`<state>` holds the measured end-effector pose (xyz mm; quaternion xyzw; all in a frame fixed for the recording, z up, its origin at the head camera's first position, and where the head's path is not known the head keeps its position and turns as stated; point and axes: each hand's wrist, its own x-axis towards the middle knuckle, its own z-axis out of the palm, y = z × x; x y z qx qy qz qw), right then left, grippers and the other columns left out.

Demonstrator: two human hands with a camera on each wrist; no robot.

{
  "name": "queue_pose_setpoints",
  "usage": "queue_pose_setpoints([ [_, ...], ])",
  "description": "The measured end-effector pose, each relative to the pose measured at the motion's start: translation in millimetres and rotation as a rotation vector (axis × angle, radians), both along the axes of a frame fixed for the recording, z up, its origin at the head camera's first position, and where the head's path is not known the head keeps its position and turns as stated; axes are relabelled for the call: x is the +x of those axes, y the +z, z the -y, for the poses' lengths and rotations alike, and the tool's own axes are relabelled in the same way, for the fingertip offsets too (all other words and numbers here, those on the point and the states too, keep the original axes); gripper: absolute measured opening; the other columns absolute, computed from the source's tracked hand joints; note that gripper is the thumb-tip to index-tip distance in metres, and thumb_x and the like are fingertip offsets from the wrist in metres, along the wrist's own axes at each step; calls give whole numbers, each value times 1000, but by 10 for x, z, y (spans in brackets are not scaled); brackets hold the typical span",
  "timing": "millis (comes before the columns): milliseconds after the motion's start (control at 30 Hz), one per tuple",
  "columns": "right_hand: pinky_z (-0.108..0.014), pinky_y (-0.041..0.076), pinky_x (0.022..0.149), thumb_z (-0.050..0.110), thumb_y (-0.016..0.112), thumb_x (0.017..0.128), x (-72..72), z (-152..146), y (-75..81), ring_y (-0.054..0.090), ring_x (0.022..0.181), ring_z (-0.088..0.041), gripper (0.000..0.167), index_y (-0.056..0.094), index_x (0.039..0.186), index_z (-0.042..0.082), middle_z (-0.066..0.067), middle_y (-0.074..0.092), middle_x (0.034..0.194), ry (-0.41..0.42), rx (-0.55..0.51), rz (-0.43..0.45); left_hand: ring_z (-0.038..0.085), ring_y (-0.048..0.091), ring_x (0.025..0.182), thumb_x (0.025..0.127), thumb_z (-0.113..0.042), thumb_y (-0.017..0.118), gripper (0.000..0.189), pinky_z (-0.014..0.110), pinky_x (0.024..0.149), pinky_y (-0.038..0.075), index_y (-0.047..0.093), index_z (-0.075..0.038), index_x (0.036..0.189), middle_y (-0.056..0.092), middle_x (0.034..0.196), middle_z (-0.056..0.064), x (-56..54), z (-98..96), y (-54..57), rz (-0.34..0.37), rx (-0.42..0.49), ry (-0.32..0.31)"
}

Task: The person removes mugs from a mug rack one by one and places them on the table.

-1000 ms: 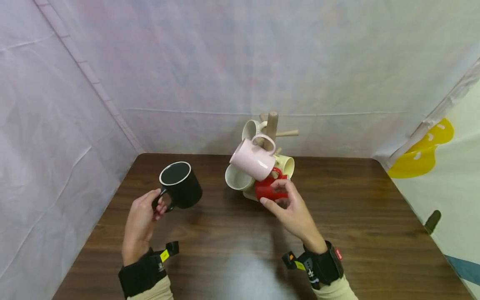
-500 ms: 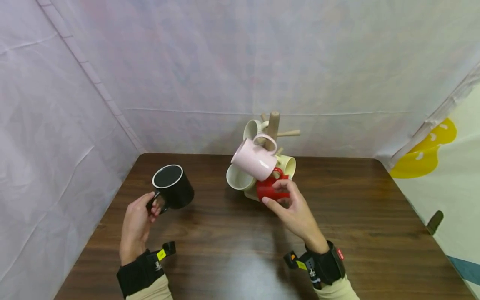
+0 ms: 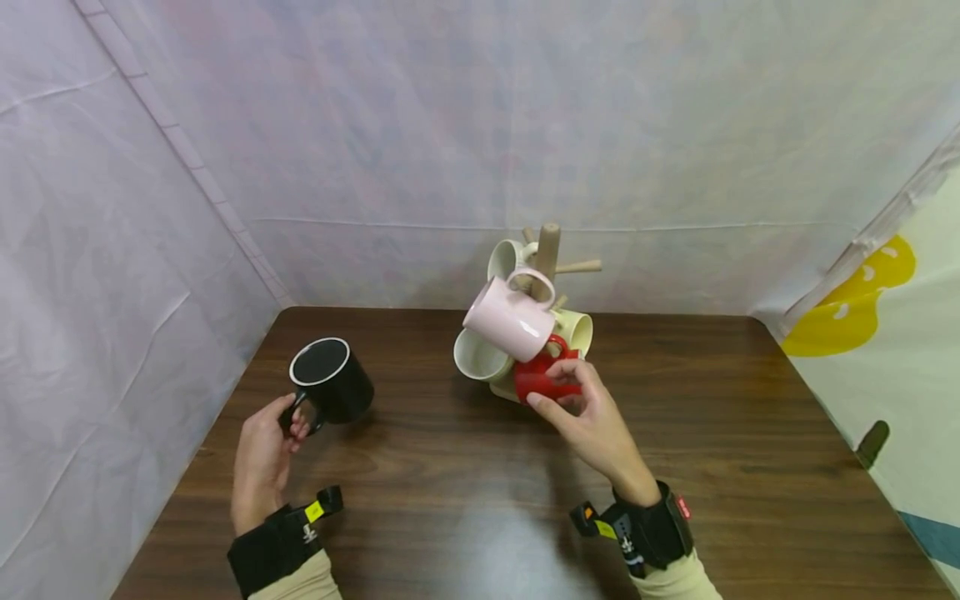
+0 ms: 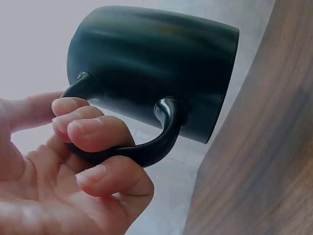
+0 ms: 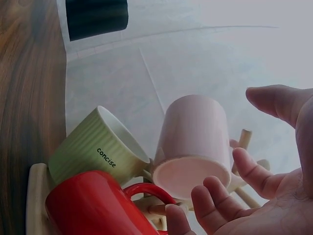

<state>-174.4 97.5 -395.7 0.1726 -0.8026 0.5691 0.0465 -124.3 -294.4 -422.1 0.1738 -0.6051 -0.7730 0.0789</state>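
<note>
My left hand (image 3: 262, 462) holds a black mug (image 3: 337, 390) by its handle above the table's left part. A white ring edges the mug's raised end. In the left wrist view, fingers (image 4: 100, 132) curl round the black handle (image 4: 156, 147). My right hand (image 3: 600, 437) is beside a red mug (image 3: 532, 382) low on a wooden mug rack (image 3: 550, 246). Its fingers are loosely bent and hold nothing in the right wrist view. A pink mug (image 3: 510, 321) hangs tilted above the red one. A ribbed green mug marked "concise" (image 5: 98, 147) is beside both.
A pale yellow mug (image 3: 577, 329) and a white mug (image 3: 504, 258) also hang on the rack. One upper peg (image 3: 581, 267) sticks out to the right. The brown wooden table (image 3: 450, 483) meets white cloth walls (image 3: 375, 150) at the back and left.
My left hand has moved left and slightly toward me with the black mug. The right hand stays beside the red mug, and the rack is unchanged.
</note>
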Motion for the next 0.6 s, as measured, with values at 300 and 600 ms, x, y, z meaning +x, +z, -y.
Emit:
queue_pose_setpoints([
  [300,-48,50,89,20,75,89,0,-2,14,57,108,-31,36,55,114,3,-10,53,114,4,15,-8,10,45,58,107,-25,36,41,21,51,32,53,-11,72,45,65,-4,43,94,-64,50,30,26],
  [600,-48,51,89,19,74,89,3,6,0,56,108,-34,33,56,112,3,-8,54,113,9,15,-15,10,45,60,107,-26,36,39,21,53,33,53,-12,76,44,67,-5,61,148,-114,70,42,24],
])
